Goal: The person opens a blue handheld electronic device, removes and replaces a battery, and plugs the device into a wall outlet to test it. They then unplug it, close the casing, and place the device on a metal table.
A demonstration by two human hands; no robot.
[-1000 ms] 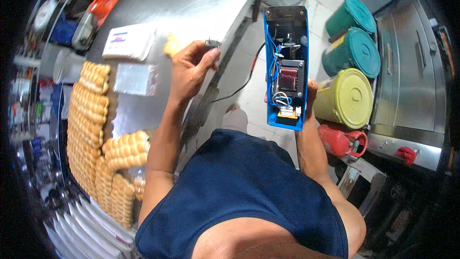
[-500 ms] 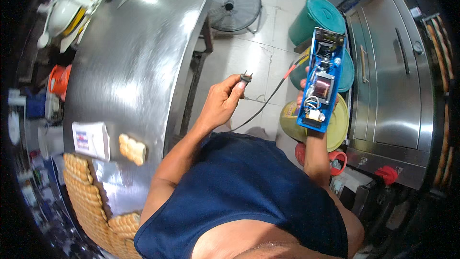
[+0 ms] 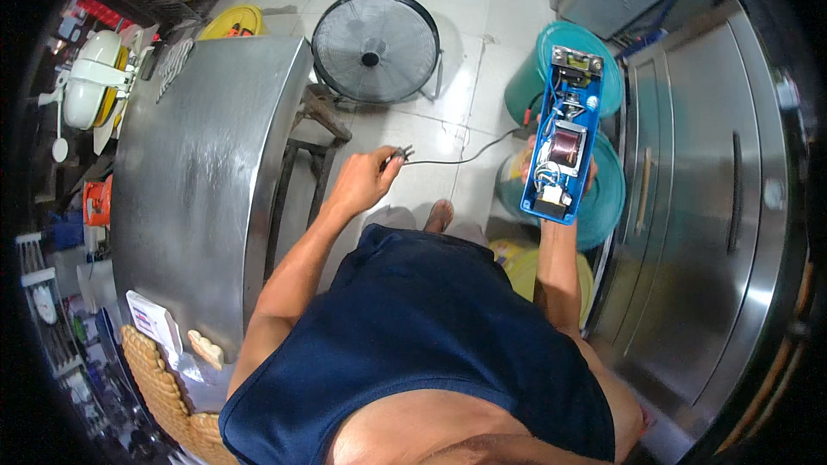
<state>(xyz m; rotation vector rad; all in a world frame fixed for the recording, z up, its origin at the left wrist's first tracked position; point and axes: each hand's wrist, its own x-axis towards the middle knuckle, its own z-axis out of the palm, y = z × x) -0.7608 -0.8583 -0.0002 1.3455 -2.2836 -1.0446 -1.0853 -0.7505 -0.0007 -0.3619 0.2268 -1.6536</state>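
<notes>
In my left hand [image 3: 362, 181], thumb and fingers pinch a dark power plug [image 3: 400, 155], its prongs pointing away from me. A thin black cord [image 3: 465, 160] runs from it to a red-sleeved section beside the device. My right hand [image 3: 593, 174] is closed around the underside of a long blue electrical device [image 3: 531, 181], most of its fingers hidden beneath. The casing lies open upward, showing a copper-wound coil [image 3: 565, 146], a spring, loose white wires and a pale connector block. A metal piece sits at the far end.
A steel table [image 3: 198, 164] is at my left, with bread rolls [image 3: 155, 370] and a white pack [image 3: 153, 320] near its close end. A round floor fan [image 3: 370, 47] stands ahead. Teal bins [image 3: 525, 77] and a steel cabinet [image 3: 689, 207] line the right.
My view has shifted, bringing the fan nearer and more floor ahead into sight. Both hands keep their hold on the plug and the device; the cord now stretches straighter between them.
</notes>
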